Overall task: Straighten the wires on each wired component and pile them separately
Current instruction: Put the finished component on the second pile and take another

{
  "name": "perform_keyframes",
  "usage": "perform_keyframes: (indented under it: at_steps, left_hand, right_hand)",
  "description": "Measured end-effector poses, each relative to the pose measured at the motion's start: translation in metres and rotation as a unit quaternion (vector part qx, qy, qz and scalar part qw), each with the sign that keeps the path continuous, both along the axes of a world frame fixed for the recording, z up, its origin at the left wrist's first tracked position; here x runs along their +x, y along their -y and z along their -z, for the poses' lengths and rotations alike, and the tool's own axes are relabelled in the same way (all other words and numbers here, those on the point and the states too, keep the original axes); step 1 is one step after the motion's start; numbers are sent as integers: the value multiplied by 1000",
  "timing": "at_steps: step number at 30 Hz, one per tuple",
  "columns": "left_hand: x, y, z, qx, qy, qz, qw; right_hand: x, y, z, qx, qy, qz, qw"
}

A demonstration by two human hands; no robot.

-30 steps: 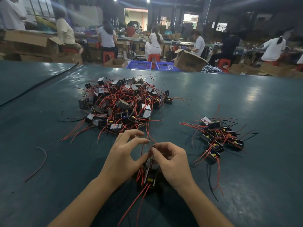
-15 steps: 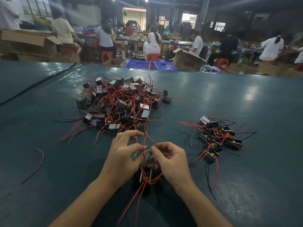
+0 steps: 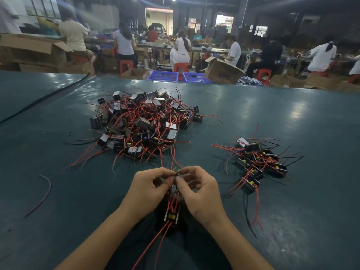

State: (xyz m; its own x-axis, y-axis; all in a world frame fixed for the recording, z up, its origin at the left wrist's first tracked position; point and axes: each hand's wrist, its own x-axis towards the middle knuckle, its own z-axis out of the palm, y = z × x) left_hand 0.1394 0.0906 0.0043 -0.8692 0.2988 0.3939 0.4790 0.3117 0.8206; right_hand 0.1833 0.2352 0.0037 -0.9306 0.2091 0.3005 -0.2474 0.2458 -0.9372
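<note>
black wired component (image 3: 171,216) between hands, red wires pinched upward.

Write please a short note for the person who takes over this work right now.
Left grip: pinches the red wires of one component.
Right grip: pinches the same wires; the component lies just nearer you.
Done: small pile at right.
Left: finish this one, add it there, then the large tangled pile ahead.

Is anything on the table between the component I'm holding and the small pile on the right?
Nothing solid. Between the component and the small pile lies bare table; only that pile's trailing wires spread toward it.
</note>
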Motion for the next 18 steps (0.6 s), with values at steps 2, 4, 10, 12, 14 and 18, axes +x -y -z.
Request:
perform_keyframes:
  at_steps: [2, 4, 10, 12, 14, 18]
  left_hand:
    - [0, 0, -1, -1, 28, 12, 1000]
    - [0, -1, -1, 5, 51, 18, 999]
    - [0, -1, 0, 1, 57, 21, 998]
    - [1, -1, 1, -2, 56, 19, 998]
    - [1, 0, 0, -4, 55, 26, 998]
    - [1, 1, -2, -14, 45, 42, 998]
  right_hand:
    - [-1, -1, 1, 19, -11, 13, 1000]
    - [-1, -1, 2, 41, -21, 26, 999]
    - [-2, -5, 3, 62, -36, 28, 997]
    - [-2, -5, 3, 46, -25, 11, 999]
    - [-2, -7, 3, 51, -19, 0, 998]
    - [-4, -10, 2, 69, -34, 9, 997]
